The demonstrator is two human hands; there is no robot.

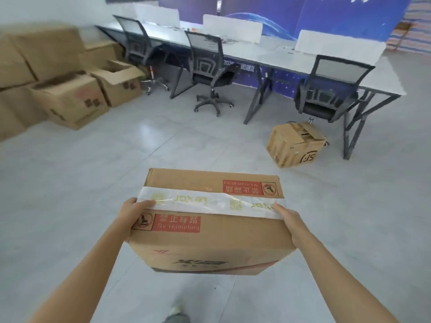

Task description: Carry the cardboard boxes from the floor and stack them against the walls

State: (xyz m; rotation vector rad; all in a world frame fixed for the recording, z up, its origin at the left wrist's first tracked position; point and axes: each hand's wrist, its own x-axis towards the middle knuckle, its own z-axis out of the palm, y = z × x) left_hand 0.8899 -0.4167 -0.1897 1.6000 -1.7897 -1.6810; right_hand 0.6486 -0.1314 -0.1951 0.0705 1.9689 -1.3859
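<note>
I carry a sealed cardboard box (217, 238) with white tape and red "no trampling" labels, held off the grey tiled floor in front of me. My left hand (131, 214) grips its left side with the thumb over the top edge. On the opposite side, my right hand (291, 220) grips the box the same way. A stack of cardboard boxes (46, 73) stands against the wall at the far left, two of them with open flaps. Near the desk on the right, a smaller box (295, 145) lies tilted on the floor.
A long white desk (268, 52) with dark legs runs across the back, with three office chairs (210, 73) at it. A blue banner (279, 10) covers the wall behind. Bare floor lies between me and the stack. My shoe (175, 317) shows at the bottom.
</note>
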